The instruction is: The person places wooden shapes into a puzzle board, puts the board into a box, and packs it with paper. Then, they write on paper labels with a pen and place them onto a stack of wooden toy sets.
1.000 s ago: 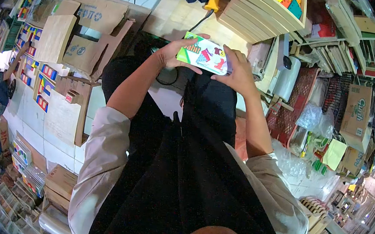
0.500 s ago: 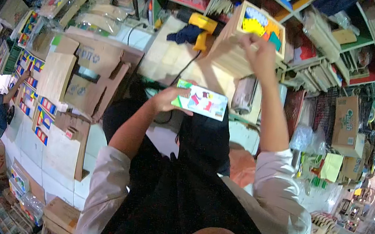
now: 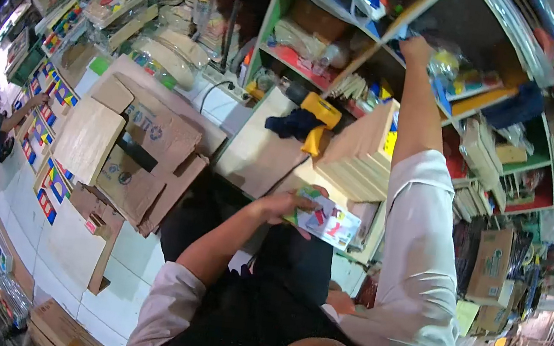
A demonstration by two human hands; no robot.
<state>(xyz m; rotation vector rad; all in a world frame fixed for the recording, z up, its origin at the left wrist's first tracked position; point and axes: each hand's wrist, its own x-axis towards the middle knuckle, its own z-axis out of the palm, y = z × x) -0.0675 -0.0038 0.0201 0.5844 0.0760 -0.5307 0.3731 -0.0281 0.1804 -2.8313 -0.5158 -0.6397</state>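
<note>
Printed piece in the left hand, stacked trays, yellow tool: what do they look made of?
Printed piece: smooth card or paper, probably; it is flat and brightly printed. Stacked trays: likely bare wood, matt, from the pale tan colour. Yellow tool: apparently hard plastic, from its even yellow casing.

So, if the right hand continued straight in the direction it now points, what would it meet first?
Probably the pale shelf divider, just beyond the right hand in the picture. Depth is unclear here, so the hand might pass it instead.

Strong fisheye bend, black corners; glare far left, right; shelf recesses [image 3: 381,73] dim.
</note>
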